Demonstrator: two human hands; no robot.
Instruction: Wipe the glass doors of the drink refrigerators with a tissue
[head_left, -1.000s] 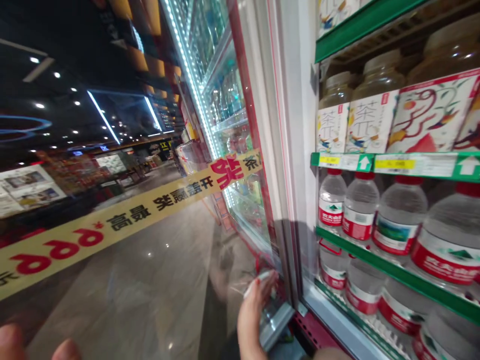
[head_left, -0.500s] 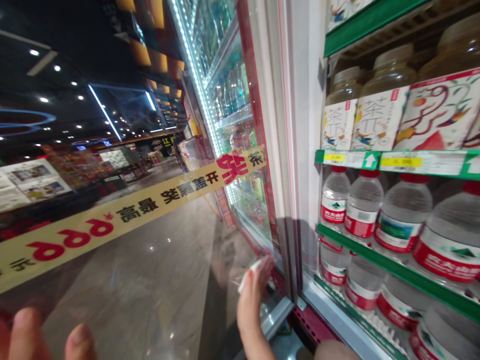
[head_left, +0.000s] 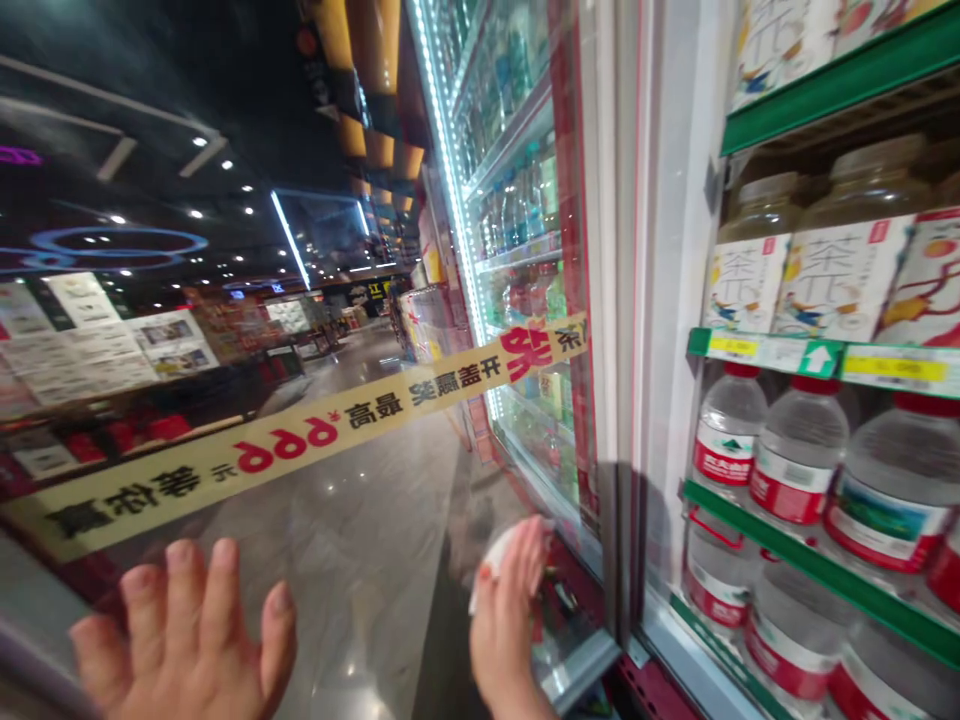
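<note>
An open glass fridge door (head_left: 315,300) stands in front of me, with a yellow banner sticker (head_left: 300,440) running across it. My left hand (head_left: 187,640) lies flat on the glass at the lower left, fingers stretched out and holding nothing. Low on the glass near the door's hinge edge, my right hand (head_left: 506,610) presses a white cloth (head_left: 491,560). The cloth's upper edge shows above the fingers. The glass reflects a shop aisle and ceiling lights.
The fridge interior on the right has green shelves (head_left: 817,570) with red-labelled water bottles (head_left: 795,470) and tea bottles (head_left: 832,260) above. The white door frame (head_left: 660,330) stands between door and shelves. The door's metal bottom rail (head_left: 577,675) is near my right hand.
My left hand has risen from the bottom edge and now lies flat on the glass. My right hand with the cloth has stayed low on the glass, and the view has shifted right.
</note>
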